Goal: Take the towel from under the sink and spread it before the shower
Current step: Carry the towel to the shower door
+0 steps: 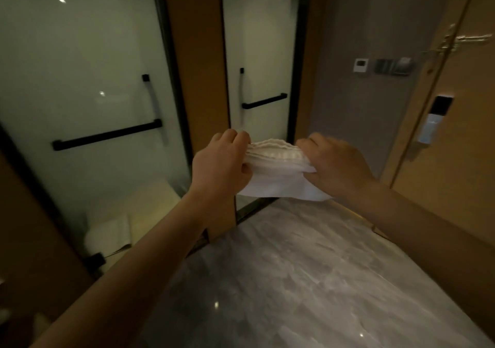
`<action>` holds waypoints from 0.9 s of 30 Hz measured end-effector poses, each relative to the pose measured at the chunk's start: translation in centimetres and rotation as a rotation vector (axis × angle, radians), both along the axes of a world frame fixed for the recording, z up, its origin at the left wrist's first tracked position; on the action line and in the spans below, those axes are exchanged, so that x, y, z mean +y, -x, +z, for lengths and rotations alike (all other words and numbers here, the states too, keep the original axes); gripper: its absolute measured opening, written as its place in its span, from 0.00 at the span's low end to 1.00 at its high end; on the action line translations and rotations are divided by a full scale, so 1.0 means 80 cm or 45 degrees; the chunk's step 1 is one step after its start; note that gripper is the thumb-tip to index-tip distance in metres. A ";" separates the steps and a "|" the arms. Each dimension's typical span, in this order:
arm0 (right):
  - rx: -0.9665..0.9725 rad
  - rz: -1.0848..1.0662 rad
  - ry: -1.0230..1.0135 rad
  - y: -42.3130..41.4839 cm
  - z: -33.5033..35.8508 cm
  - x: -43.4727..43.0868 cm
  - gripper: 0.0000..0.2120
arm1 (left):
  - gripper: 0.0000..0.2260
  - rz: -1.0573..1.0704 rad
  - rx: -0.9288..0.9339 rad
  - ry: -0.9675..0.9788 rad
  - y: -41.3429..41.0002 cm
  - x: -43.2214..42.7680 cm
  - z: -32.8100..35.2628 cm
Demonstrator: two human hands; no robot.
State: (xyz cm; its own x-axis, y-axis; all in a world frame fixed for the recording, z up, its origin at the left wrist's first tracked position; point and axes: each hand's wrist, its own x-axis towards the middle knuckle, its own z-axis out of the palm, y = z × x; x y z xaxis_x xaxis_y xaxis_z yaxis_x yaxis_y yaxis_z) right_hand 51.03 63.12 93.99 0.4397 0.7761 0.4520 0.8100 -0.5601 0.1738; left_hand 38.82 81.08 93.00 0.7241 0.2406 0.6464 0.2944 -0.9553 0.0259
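- Gripping one end of the folded white towel [276, 170], the left hand [222, 160] kept its fingers curled over the top edge.
- The right hand [334, 165] clutched the opposite end in the same way, fingers bent round the stacked folds.
- The towel hung in the air between the two hands. It was bunched in layers at the top, with a loose flap drooping below, clear of the grey marble floor [308, 280].
- It was held up in front of the narrow frosted glass door [259, 39], which carried a short black handle [263, 102].
- A wooden panel [198, 79] stood between that door and the wide frosted glass door [80, 66] to the left, which bore a long black handle [107, 134].
- A pale, blurred shape showed low behind the wide door; what it was could not be told.
- To the right stood a wooden door [455, 187] with an electronic lock [435, 119].
- Wall switches [385, 66] sat on the grey wall beside it.
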 end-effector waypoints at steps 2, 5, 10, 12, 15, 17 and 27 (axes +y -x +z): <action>0.025 0.054 -0.006 0.008 -0.005 0.030 0.17 | 0.15 0.064 0.011 -0.021 0.016 0.023 -0.003; 0.051 0.126 -0.021 0.019 -0.011 0.072 0.16 | 0.14 0.143 0.037 -0.028 0.038 0.056 -0.005; 0.030 0.253 -0.029 0.040 -0.012 0.143 0.15 | 0.16 0.251 0.046 -0.011 0.080 0.108 -0.005; 0.009 0.299 -0.034 0.052 -0.009 0.170 0.14 | 0.16 0.287 0.033 0.007 0.098 0.127 -0.002; -0.043 0.361 -0.026 0.070 -0.005 0.211 0.16 | 0.15 0.324 0.017 0.046 0.127 0.155 0.001; -0.074 0.396 -0.019 0.082 -0.003 0.237 0.16 | 0.16 0.360 0.010 0.053 0.147 0.172 0.002; -0.099 0.614 0.001 0.129 -0.018 0.328 0.14 | 0.14 0.542 -0.009 0.068 0.224 0.223 -0.014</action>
State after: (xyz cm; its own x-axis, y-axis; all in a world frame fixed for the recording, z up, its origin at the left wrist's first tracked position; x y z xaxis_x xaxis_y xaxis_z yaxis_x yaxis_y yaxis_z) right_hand 40.68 89.32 92.58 -0.0050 0.8835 0.4683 0.9616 -0.1242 0.2447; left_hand 20.87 98.92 91.89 0.5486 0.5502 0.6295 0.6618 -0.7459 0.0752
